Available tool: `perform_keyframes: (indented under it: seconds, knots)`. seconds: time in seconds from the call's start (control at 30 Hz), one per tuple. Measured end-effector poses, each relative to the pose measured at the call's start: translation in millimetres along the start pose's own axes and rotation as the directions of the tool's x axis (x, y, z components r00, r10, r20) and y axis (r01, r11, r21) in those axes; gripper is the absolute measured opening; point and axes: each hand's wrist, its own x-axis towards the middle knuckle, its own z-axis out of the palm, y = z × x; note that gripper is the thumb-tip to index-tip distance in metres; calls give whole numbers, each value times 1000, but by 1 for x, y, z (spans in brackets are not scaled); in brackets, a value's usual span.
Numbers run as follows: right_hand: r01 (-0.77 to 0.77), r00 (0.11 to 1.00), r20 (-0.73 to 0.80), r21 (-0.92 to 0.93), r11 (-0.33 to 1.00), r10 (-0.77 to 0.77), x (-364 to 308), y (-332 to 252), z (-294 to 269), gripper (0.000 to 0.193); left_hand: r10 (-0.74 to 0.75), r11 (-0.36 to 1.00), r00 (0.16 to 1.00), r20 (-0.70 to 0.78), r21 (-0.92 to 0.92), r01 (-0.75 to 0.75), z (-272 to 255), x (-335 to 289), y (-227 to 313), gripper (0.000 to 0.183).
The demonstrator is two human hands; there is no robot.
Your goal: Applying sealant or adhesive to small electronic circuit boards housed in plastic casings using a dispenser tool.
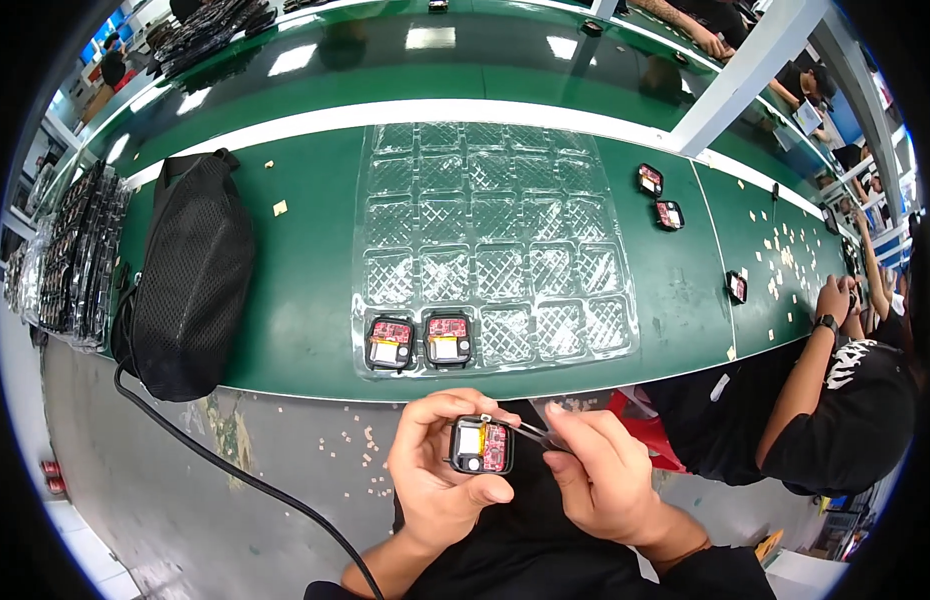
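My left hand [425,485] grips a small square black device housing [496,448] by its edges, just off the bench's near edge. Inside it show a red circuit board, a white or silvery block and a yellow strip. Metal tweezers [535,434] are pinched in my right hand [607,478]. Their tips reach the housing's upper edge, by a tiny pale piece [486,419]; whether they grip it, I cannot tell. Beyond my hands lies a clear plastic tray [506,333] with many compartments. Two similar housings, one [390,343] beside another [448,340], sit in its near left compartments.
A black mesh bag [195,270] lies left on the green bench [305,250], with a black cable [255,470] hanging past its edge. Stacked trays [80,260] stand farther left. Several housings [669,215] and small tan scraps [785,255] lie right, near a co-worker [845,410].
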Motion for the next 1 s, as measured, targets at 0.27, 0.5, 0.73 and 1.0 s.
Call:
perform_keyframes:
  seconds: [0.27, 0.5, 0.73, 1.0]
  knots:
    - [226, 954, -132, -278, 934, -270, 4, 9, 11, 27, -8, 1000, 1000, 13, 11, 8, -3, -1, -2, 76]
    - [232, 946, -151, -305, 924, -287, 2, 13, 15, 30, -12, 1000, 999, 48, 28, 11, -2, -2, -5, 74]
    - [233, 945, -156, -291, 928, -286, 1, 16, 17, 30, -24, 999, 998, 64, 43, 21, -1, -3, -6, 74]
    - [32, 990, -142, 40, 999, -26, 5, 12, 15, 22, -91, 991, 993, -69, 97, 98, 6, -1, -2, 82]
